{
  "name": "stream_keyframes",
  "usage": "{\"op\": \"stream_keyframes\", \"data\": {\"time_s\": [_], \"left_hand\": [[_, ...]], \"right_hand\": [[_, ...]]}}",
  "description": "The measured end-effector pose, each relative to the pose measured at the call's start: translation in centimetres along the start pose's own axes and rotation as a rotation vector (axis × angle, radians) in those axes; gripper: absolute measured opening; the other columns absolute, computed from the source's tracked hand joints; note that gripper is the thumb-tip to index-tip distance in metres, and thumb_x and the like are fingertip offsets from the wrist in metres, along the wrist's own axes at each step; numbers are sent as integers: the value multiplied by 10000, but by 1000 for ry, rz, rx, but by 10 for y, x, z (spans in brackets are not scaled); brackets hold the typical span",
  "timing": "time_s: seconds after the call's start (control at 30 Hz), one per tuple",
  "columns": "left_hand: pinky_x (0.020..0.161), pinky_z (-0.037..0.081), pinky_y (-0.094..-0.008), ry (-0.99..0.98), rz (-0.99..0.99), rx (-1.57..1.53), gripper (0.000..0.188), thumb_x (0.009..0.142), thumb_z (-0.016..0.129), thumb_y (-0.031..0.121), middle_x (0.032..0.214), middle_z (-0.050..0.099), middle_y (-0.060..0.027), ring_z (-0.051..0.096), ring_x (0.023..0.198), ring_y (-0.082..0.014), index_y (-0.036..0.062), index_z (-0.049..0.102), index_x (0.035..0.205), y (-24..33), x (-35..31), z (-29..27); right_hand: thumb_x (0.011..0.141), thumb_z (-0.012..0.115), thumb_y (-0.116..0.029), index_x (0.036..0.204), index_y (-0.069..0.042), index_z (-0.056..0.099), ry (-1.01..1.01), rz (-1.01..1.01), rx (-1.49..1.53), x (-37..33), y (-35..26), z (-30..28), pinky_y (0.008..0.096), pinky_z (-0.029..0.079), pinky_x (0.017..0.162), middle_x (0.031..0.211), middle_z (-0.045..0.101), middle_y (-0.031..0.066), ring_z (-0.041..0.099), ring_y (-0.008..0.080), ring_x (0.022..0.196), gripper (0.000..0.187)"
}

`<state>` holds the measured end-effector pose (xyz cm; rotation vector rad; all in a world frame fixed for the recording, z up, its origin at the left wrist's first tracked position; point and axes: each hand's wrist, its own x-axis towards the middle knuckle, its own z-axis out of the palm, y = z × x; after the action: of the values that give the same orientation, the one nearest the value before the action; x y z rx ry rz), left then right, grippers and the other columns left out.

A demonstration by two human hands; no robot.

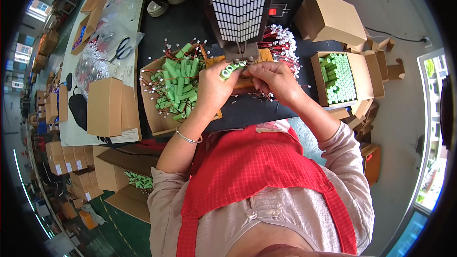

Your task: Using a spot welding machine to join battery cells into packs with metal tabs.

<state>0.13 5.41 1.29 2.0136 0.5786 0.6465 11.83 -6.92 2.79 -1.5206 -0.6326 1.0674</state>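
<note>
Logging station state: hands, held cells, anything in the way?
Left hand gripping green cylindrical cells by the machine head. Right hand close beside them, grip unclear. Nearest clutter: cardboard box of wired green cells, left.

1. Bright daylight glared at the window (431, 138) on my right.
2. My left grip (216, 88) and right grip (278, 80) looked well lit and fairly sharp.
3. Fisheye distortion bent straight edges near the black rim, where details softened.
</note>
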Motion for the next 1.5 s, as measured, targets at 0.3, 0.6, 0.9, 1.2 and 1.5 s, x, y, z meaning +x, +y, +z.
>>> {"op": "stream_keyframes", "data": {"time_s": [0.3,0.6,0.9,1.2,1.5], "left_hand": [[573,507,-221,153,-271,-150,340,825,643,143,842,635,-56,593,688,-90,18,576,1134,-15,-7,-71],[760,433,-274,127,-70,210,285,844,604,140,842,568,-75,554,817,-175,-30,585,1071,-13,-30,-122],[575,482,-189,-171,-380,-404,339,810,660,125,828,625,-20,577,673,-66,-5,592,1116,8,-25,-61],[702,511,-240,-210,-457,-1058,474,803,652,42,1066,609,-98,618,894,-146,-21,449,1226,14,-26,4],[595,494,-214,-181,-361,-979,302,788,672,63,857,596,-29,583,730,-89,-35,574,1057,10,-31,23]], "right_hand": [[887,568,-152,1000,21,615,409,-337,-404,-7,1,-73,219,479,623,776,638,42,568,72,666,212],[707,539,-32,795,7,603,350,-267,-963,8,61,-124,398,478,710,831,611,202,592,360,777,115],[732,650,-90,796,4,656,445,-350,-900,-23,16,-117,313,474,628,734,617,127,598,246,665,114],[805,667,-80,781,-1,616,399,-377,-315,-54,10,-75,205,424,592,721,574,-3,511,51,674,97],[828,640,-88,920,17,633,82,-233,-91,-48,40,-31,203,463,662,814,634,34,567,66,727,140]]}}
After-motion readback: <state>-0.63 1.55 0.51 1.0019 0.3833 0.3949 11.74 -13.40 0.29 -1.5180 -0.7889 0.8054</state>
